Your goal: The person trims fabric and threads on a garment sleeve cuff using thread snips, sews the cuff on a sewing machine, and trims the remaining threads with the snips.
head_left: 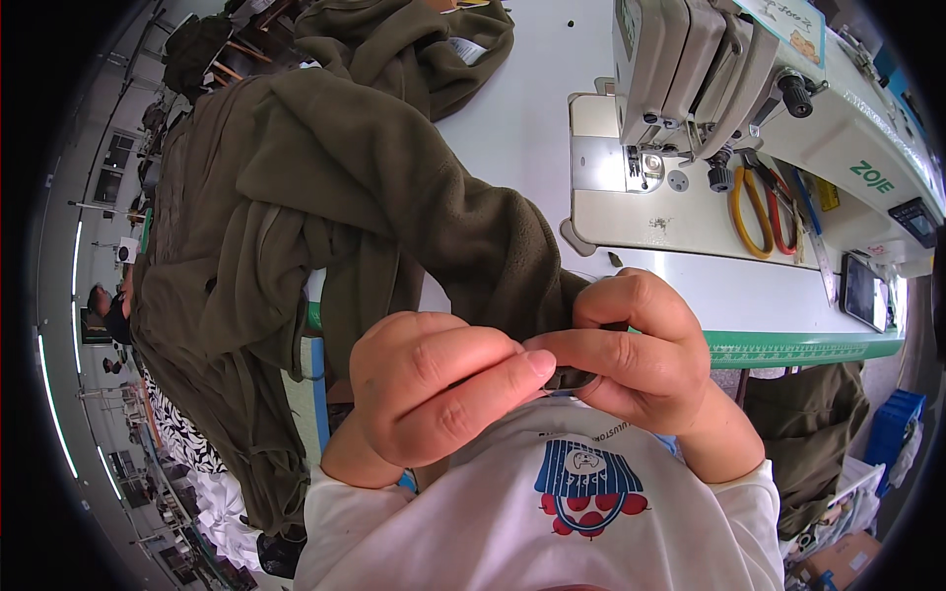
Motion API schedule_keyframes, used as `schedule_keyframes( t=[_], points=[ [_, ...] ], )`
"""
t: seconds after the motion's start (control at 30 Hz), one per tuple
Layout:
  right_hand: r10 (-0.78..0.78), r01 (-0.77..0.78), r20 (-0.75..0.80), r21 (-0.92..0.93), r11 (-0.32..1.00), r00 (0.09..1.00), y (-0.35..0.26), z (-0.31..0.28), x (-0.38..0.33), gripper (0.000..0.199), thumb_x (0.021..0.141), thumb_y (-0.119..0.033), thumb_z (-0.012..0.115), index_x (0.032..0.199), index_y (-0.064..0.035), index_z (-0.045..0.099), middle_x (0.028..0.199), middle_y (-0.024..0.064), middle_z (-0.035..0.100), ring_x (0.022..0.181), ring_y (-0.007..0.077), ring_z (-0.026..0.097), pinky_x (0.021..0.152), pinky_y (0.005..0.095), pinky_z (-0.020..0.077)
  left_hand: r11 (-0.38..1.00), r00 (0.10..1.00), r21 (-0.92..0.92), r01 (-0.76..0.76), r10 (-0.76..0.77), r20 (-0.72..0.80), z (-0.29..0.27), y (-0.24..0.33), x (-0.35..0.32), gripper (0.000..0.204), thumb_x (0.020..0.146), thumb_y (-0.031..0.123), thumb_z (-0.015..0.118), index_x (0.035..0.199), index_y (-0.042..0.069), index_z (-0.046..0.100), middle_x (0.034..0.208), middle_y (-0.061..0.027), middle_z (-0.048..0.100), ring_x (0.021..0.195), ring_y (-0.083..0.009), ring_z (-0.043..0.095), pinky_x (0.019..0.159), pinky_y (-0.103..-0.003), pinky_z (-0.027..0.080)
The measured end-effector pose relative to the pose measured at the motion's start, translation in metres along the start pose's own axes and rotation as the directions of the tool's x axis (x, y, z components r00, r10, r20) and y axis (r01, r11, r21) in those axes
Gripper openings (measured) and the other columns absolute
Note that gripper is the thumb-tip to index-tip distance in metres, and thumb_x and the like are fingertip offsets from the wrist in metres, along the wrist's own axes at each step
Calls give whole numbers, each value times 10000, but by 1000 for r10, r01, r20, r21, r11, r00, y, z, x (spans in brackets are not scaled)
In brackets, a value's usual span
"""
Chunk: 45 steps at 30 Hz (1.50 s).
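Close in front of my chest, both hands meet at the narrow end of a dark olive fleece garment (pixel 507 246). My left hand (pixel 434 384) is closed, its thumb and forefinger pinched together at the fabric's edge. My right hand (pixel 636 350) is closed too, with fingers bent around the same end and its fingertips touching those of the left. A thin edge or thread shows just below the fingertips; what exactly it is I cannot make out. From my hands the garment runs up and left across the table into a large crumpled heap.
A sewing machine (pixel 709 89) stands at the right of the white table (pixel 532 148). Yellow-handled scissors (pixel 751 212), a red-handled tool (pixel 783 219) and a phone (pixel 864 293) lie beside it. A green measuring strip (pixel 803 349) lines the near edge. More olive cloth (pixel 808 424) hangs at the right.
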State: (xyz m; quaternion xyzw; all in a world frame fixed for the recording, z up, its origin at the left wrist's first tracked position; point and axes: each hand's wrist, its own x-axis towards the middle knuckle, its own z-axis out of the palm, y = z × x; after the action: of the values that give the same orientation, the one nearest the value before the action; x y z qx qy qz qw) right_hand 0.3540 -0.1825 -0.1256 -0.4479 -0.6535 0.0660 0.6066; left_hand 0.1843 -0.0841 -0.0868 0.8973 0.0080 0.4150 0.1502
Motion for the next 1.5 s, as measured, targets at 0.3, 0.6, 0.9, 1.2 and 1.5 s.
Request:
schedule_keyframes(
  t=[0.3,0.6,0.9,1.2,1.5],
  points=[
    [102,-104,39,52,993,994,-5,-5,0,372,607,-81,759,975,-61,703,862,69,590,706,227,575,592,334,445,994,988,79,70,-80,132,-6,5,1,306,625,112,814,906,85,696,854,-34,587,647,-192,564,555,-295,439],
    [108,-129,105,219,967,989,11,-12,2,256,659,-85,796,900,-57,714,842,72,625,716,209,603,603,314,472,926,920,-153,345,-302,249,-4,1,13,228,740,200,793,804,59,626,812,-81,634,697,-195,603,593,-293,458],
    [275,-282,74,373,884,959,16,3,-9,205,667,-95,754,848,-50,669,855,53,621,696,155,554,585,265,443,738,882,-494,460,-443,159,4,-9,7,179,736,54,793,863,55,666,962,-94,608,613,-125,557,511,-219,411],
    [295,-263,-8,430,863,955,15,9,-14,235,715,-112,783,897,-37,655,889,52,622,741,139,555,616,255,446,949,958,-150,277,-260,124,3,0,8,259,725,177,819,942,71,725,996,-84,580,659,-113,531,541,-222,401],
    [185,-169,-56,209,963,981,12,4,-11,252,742,-172,802,881,-26,651,854,76,624,781,196,586,621,295,468,894,925,-254,369,-327,191,2,-2,13,244,699,103,821,916,44,725,859,-71,639,687,-142,566,563,-246,415]
  ],
)
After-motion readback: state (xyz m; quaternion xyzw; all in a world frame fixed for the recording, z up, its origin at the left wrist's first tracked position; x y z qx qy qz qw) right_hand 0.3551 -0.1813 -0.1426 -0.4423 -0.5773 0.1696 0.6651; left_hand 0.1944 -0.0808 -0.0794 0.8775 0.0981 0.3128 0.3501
